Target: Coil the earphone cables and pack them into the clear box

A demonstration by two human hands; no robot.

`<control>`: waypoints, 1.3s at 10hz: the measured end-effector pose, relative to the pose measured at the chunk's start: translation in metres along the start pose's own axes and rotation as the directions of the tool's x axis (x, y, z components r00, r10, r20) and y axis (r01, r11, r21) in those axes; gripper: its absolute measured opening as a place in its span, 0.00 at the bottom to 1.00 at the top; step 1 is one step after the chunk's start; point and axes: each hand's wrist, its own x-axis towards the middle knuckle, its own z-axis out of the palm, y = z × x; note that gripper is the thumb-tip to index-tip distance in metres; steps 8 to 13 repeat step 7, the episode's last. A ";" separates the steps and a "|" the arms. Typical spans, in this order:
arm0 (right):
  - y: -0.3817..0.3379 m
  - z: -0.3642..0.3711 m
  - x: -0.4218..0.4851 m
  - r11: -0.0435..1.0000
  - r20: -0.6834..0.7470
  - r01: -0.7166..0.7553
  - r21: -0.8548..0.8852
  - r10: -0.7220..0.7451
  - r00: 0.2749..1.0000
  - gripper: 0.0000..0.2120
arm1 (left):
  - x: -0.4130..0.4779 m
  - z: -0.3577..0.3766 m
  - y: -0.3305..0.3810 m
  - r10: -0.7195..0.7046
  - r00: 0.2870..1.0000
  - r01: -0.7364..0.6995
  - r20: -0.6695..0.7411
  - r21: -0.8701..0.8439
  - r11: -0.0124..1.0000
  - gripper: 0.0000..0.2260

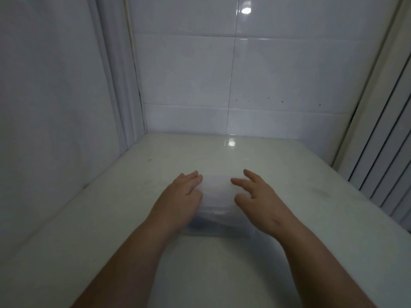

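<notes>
White tiled wall (289, 74) standing behind a pale desk (222, 274), clear box (218, 190) sitting mid-desk; left grip (178, 201) lying straight-fingered against its left side; right grip (260, 201) spreading loose-fingered at its right side

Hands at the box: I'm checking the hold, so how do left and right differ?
The left hand has its fingers straight and together; the right hand has them spread and slightly bent. The left hand lies against the box; whether the right hand touches it is unclear. Both flank the box, palms down.
</notes>
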 end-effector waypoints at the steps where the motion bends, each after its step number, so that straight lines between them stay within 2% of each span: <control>1: -0.002 0.008 0.000 0.995 -0.002 0.019 -0.096 -0.020 1.000 0.25 | 0.002 0.003 -0.002 -0.006 1.000 0.005 0.008 0.090 0.996 0.21; 2: -0.003 0.008 0.000 0.993 -0.013 0.017 -0.119 -0.019 1.000 0.24 | 0.003 0.004 -0.003 0.004 1.000 -0.005 0.012 0.126 0.992 0.22; 4: -0.005 0.007 -0.003 0.993 -0.026 0.000 -0.114 -0.003 1.000 0.23 | 0.001 0.004 -0.003 -0.033 0.999 0.033 -0.038 0.001 0.999 0.21; 5: -0.007 0.005 -0.004 0.994 -0.032 -0.003 -0.113 0.000 0.999 0.23 | 0.001 0.002 -0.001 -0.044 0.999 0.044 -0.024 -0.008 0.999 0.22; 6: -0.010 0.001 -0.004 0.993 -0.037 -0.022 -0.114 0.017 0.999 0.22 | 0.001 -0.006 0.004 -0.063 0.997 0.062 0.039 0.030 0.998 0.22; 7: -0.012 -0.003 -0.002 0.991 -0.084 -0.039 -0.131 0.028 0.996 0.20 | -0.004 -0.009 0.006 -0.032 0.999 0.032 -0.014 0.050 0.998 0.19; 13: -0.012 -0.003 -0.002 0.991 -0.084 -0.039 -0.131 0.028 0.996 0.20 | -0.004 -0.009 0.006 -0.032 0.999 0.032 -0.014 0.050 0.998 0.19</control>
